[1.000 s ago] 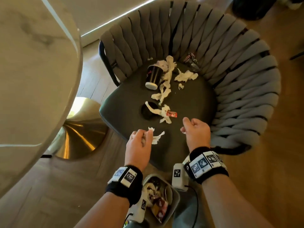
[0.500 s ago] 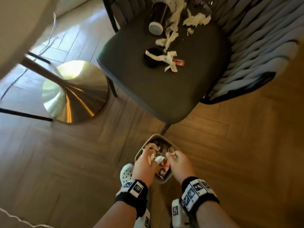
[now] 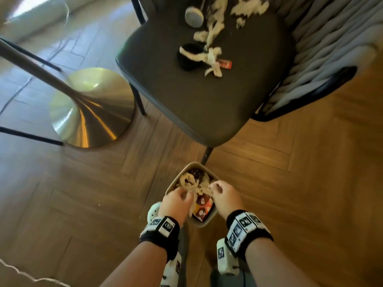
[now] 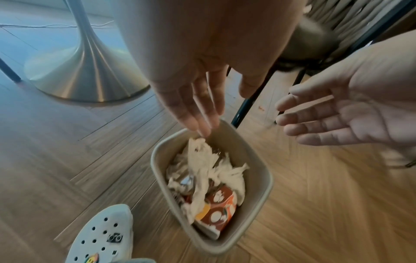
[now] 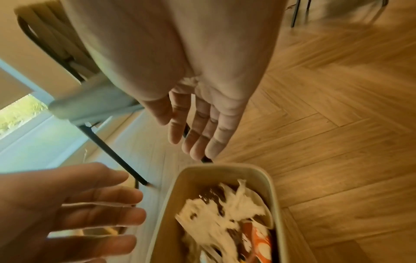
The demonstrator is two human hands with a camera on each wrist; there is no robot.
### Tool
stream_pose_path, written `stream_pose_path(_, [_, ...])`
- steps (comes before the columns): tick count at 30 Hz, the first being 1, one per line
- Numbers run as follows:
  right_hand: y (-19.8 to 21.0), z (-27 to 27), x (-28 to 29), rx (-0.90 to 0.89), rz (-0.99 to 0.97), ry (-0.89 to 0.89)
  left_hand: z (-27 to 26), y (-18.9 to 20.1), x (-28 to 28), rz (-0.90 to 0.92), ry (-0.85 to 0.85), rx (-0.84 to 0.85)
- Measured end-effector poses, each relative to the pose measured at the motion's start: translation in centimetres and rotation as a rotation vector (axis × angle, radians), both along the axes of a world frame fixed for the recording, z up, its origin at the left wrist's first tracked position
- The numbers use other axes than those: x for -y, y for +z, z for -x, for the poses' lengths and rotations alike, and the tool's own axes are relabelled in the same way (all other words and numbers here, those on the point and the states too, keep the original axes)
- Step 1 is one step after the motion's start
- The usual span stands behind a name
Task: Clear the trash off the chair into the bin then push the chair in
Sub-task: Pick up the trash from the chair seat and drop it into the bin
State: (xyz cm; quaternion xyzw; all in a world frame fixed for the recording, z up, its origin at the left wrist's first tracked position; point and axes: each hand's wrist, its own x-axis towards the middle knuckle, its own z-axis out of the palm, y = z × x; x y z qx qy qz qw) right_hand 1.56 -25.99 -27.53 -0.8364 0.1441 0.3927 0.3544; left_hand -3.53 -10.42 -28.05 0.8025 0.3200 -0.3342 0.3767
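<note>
The beige bin (image 3: 204, 223) stands on the floor in front of the dark chair seat (image 3: 196, 108). Both hands hover just above it. My left hand (image 3: 176, 200) is open with fingers straight (image 4: 195, 110), holding nothing. My right hand (image 3: 224, 195) is open too, its palm bare (image 5: 202, 128). White tissue shreds (image 4: 207, 163) lie on top of the trash in the bin (image 5: 225, 167), over an orange carton (image 4: 216, 210). On the seat lie tissue strips (image 3: 209, 59), a black lid (image 3: 187, 61), a red packet (image 3: 226, 64) and a tipped cup (image 3: 193, 14).
The gold table base (image 3: 91, 106) stands left of the chair. A chair leg (image 3: 207, 156) comes down right behind the bin. My white clog (image 3: 153, 210) is beside the bin's left side. A thin cord (image 3: 24, 274) trails over the wood floor at the bottom left.
Both hands carried tissue scraps from the chair seat down to the bin. They have since opened, and the tissue now lies in the bin.
</note>
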Motion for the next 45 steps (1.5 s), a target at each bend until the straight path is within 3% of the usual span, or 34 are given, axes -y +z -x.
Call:
stream_pose_path(7, [10.7,-9.6,-2.6,0.179,-0.142,-0.261,-10.2,10.4,-3.6,0.018,-0.030,0.322])
stream_pose_path(12, [12.1,-19.2,-4.5,0.394,-0.130,-0.283,-20.2,12.5,-6.1,-0.021,-0.113,0.529])
stream_pose_path(16, [10.1,-27.0,-6.4,0.473,0.006,-0.077,-27.1,10.9,-7.0,-0.106,-0.109,0.570])
stream_pose_path(21, [7.0,-33.5,-8.5,0.448,0.151,0.381,-33.3,8.1,-7.7,-0.228,0.024,0.511])
stream_pose_path(26, [5.3,-35.0,-6.7,0.563,0.123,0.415,-36.7,6.0,-7.0,-0.350,0.044,0.412])
stream_pose_path(28, [5.7,-35.3,-5.8,0.513,0.137,0.335,-37.4,5.6,-6.8,-0.330,0.069,0.403])
stream_pose_path(31, [6.6,-35.8,-4.5,0.374,0.149,0.017,-38.1,6.0,-6.3,-0.241,0.111,0.488])
stream_pose_path(36, [8.9,-37.4,-2.6,0.239,-0.001,-0.549,-41.7,7.6,-3.6,-0.213,-0.115,0.694])
stream_pose_path(39, [9.7,-38.3,-2.1,0.244,-0.043,-0.630,-44.7,7.1,-1.6,-0.185,-0.322,0.631])
stream_pose_path(42, [10.2,-38.8,-1.7,0.261,-0.070,-0.631,-46.1,5.6,-0.3,-0.318,-0.534,0.490])
stream_pose_path(45, [10.4,-38.9,-1.0,0.264,-0.081,-0.623,-46.0,4.8,0.2,-0.278,-0.474,0.464])
